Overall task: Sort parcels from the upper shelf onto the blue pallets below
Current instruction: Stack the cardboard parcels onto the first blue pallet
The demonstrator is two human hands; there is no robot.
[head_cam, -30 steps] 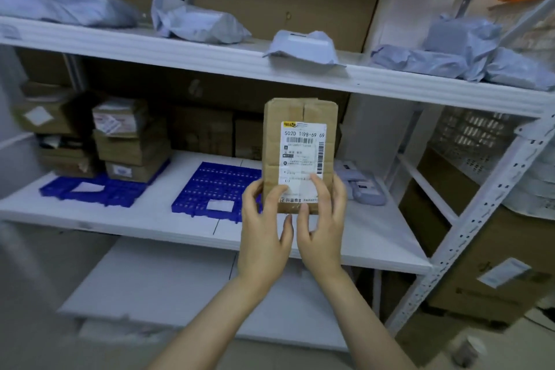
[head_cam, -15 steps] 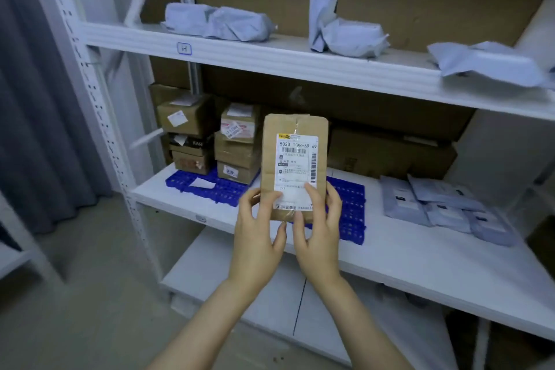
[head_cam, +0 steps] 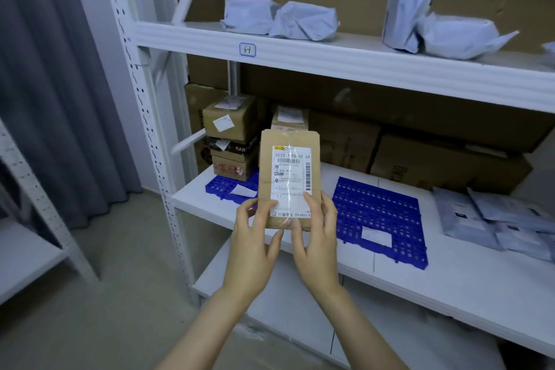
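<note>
I hold a small brown cardboard parcel [head_cam: 289, 171] upright, its white shipping label facing me. My left hand [head_cam: 255, 243] grips its lower left edge and my right hand [head_cam: 316, 237] grips its lower right edge. Behind it on the middle shelf [head_cam: 450, 285] lie two blue pallets: the left pallet [head_cam: 223, 186] carries a stack of brown boxes [head_cam: 232, 141], the right pallet [head_cam: 378, 219] bears only a white slip. Grey poly-bag parcels [head_cam: 282, 19] lie on the upper shelf [head_cam: 345, 61], with more bags [head_cam: 432, 21] to the right.
Flat grey mailers [head_cam: 492, 219] lie on the middle shelf at the right. Large cardboard cartons [head_cam: 435, 159] stand along the shelf's back. A white perforated upright [head_cam: 150, 129] frames the rack's left side, with a grey curtain [head_cam: 54, 84] and another shelf unit [head_cam: 24, 249] beyond.
My view has swung left along the rack; the parcel stays held upright in both hands, now in front of the gap between the two blue pallets.
</note>
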